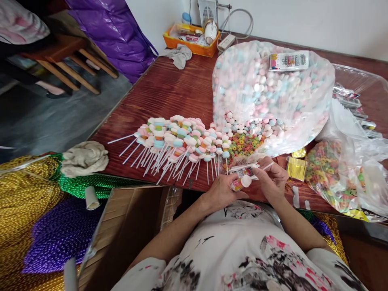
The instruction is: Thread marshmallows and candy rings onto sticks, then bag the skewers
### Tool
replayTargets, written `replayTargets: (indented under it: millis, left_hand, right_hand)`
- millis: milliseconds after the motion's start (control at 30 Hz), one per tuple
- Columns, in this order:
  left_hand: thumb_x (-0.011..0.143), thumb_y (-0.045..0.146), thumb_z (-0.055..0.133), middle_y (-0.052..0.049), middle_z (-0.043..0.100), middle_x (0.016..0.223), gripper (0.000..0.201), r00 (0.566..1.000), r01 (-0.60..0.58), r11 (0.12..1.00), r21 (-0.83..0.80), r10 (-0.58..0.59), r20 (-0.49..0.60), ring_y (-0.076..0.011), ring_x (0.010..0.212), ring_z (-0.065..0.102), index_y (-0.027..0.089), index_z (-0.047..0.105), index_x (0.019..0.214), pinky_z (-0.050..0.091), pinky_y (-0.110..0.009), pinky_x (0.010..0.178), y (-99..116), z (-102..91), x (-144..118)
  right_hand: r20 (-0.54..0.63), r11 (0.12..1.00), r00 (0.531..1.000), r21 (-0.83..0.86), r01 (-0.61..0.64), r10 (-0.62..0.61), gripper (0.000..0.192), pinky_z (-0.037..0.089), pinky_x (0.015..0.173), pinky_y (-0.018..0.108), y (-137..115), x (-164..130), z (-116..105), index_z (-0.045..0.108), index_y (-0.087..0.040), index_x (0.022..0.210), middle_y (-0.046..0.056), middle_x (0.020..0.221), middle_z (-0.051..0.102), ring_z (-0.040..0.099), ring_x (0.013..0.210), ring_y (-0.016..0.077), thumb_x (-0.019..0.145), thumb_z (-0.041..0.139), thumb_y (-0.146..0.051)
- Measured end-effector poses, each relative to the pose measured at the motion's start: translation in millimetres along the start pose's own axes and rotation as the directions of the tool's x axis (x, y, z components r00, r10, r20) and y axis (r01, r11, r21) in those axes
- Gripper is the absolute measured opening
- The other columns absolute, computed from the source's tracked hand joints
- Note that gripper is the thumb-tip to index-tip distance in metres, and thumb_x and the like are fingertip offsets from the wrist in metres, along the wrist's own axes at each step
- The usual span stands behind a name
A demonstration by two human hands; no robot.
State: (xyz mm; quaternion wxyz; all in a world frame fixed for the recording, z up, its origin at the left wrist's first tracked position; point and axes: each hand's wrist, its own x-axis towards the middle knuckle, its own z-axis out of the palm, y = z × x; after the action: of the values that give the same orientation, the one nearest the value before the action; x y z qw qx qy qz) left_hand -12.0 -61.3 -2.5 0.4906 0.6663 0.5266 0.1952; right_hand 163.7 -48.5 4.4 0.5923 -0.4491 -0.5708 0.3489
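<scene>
Pastel pink, blue and white marshmallows made up the skewer [242, 182] that both hands worked on, just above the near edge of the desk [169, 91]. It was short: a pink piece, a ring-shaped cereal bit and a white round marshmallow at its end, threaded on a thin white stick [268, 165] that ran up to the right. The left hand [221, 193] had its fingers curled around the candy end, thumb pressing on top. The right hand [271, 180] pinched the stick between closed fingertips. A small printed packet [244, 170] lay just behind the skewer, touching the hands.

Beyond them, a row of finished skewers [178, 141] lay fanned on the desk, sticks pointing toward the person. A big clear bag of marshmallows [269, 93] spilled open near a heap of cereal rings [242, 144]. A second bag of rings [330, 173] sat to the right. Gold, green and purple bead strings [36, 218] were piled at the left beside a cardboard box [127, 226].
</scene>
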Motion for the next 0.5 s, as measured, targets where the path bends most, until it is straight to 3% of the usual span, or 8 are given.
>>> replayTargets:
  millis: [100,300,500]
  left_hand:
    - [0.063,0.043,0.084,0.004,0.059,0.066,0.037,1.0,-0.009,0.999,-0.045,0.009,0.002,-0.0115,0.063,0.046,0.015,0.063,0.077,0.034,-0.023,0.058,-1,-0.5,-1]
    - [0.064,0.046,0.084,0.002,0.062,0.07,0.04,0.998,-0.027,0.991,-0.133,0.035,0.06,-0.0131,0.065,0.05,0.015,0.064,0.079,0.037,-0.024,0.059,-3,4.6,-2]
    - [0.063,0.042,0.085,0.004,0.057,0.068,0.039,0.999,-0.033,0.999,-0.038,0.032,-0.01,-0.0115,0.063,0.045,0.016,0.061,0.078,0.036,-0.025,0.061,-3,9.1,-2]
  right_hand:
    - [0.006,0.999,1.0,-0.048,-0.015,0.016,0.039,0.041,0.062,0.038,0,-4,4,0.046,-0.025,0.06,0.0,0.06,0.045,0.043,0.06,0.0188,0.086,0.072,-0.038]
    - [-0.051,0.991,0.996,-0.118,0.065,-0.072,0.038,0.038,0.064,0.035,-2,-8,12,0.045,-0.023,0.061,-0.002,0.061,0.044,0.042,0.063,0.0167,0.087,0.07,-0.033]
    - [-0.063,0.997,0.995,0.004,-0.071,0.071,0.041,0.038,0.059,0.034,-5,4,14,0.042,-0.024,0.061,-0.002,0.061,0.044,0.042,0.058,0.0171,0.088,0.07,-0.036]
